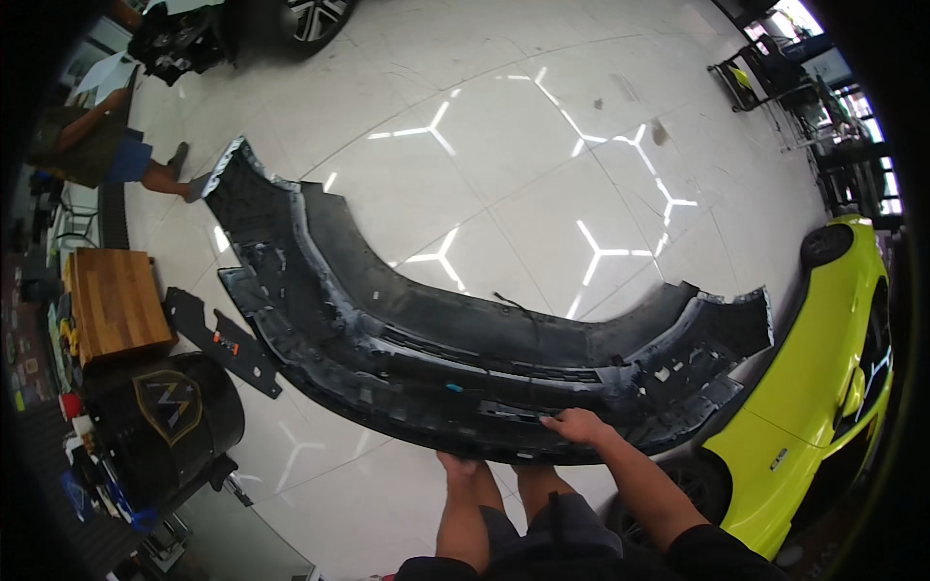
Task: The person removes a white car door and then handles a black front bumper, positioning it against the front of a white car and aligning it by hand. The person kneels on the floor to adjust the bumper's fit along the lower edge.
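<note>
The right hand (579, 426) grips the near edge of a long, curved black plastic bumper (446, 353), running left to right; left hand (458, 464) touches too, grip hidden.

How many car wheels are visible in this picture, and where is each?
3: the top wheel, at the picture's edge; the far wheel and near wheel of the yellow car. Others may be hidden.

- Bright indoor light; the glossy floor (504, 116) mirrors branching white lamps (seemingly overhead).
- Glare: bright patches (800, 16) at the upper right wash out to white.
- The black bumper (426, 310) stays dark, with pale glints along its ridges.
- Centre fairly clear; the rim looks softer.
- Fisheye bending bows the yellow car (814, 387); corners fall black.
</note>
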Tool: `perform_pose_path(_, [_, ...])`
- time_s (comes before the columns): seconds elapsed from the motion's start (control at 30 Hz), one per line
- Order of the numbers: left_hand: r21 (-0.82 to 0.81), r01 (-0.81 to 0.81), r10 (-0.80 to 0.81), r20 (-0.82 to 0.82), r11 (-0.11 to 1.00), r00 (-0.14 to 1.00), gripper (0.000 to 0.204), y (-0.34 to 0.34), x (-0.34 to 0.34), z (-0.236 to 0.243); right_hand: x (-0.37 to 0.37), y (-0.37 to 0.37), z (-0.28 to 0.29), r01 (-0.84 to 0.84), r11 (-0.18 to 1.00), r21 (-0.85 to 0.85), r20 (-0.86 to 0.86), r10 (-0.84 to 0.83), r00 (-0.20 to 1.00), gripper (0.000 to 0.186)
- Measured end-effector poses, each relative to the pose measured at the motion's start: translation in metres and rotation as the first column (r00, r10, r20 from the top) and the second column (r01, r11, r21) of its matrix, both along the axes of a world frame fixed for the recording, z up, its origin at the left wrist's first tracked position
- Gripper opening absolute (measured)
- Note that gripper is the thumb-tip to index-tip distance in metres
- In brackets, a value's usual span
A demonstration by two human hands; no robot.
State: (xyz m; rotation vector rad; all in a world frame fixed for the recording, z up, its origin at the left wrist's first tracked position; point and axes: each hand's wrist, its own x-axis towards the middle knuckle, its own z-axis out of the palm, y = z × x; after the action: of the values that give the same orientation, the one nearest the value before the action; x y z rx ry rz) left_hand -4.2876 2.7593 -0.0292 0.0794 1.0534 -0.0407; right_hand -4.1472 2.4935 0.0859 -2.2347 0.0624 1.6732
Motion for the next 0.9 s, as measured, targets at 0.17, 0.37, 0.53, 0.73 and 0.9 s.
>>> perform_pose_path(0.17, [0.022,0.058,-0.057,-0.064,0.998,0.996,0.048,-0.002,0.02,0.035,-0.005,-0.005,-0.002,-0.004,1.0,0.0,-0.03,0.004,1.0,0.078])
perform_pose_path(0.37, [0.097,0.084,-0.085,0.002,0.992,0.996,0.053,0.005,0.062,0.062,0.031,0.004,0.031,0.037,0.999,-0.022,0.085,-0.035,0.996,0.078])
perform_pose_path(0.53, [0.113,0.129,-0.134,0.04,0.985,0.99,0.056,0.017,0.075,0.088,0.035,0.007,0.044,0.055,0.998,-0.007,0.159,-0.053,0.986,0.079])
perform_pose_path(0.73, [0.149,0.273,-0.261,-0.097,0.95,0.96,0.067,0.033,0.113,0.147,0.067,0.015,0.076,0.102,0.992,0.073,0.196,-0.115,0.974,0.081])
perform_pose_path(0.9, [-0.023,0.342,-0.342,-0.095,0.94,0.935,0.072,0.064,0.138,0.128,0.108,0.017,0.085,0.158,0.987,0.008,0.051,-0.158,0.986,0.081])
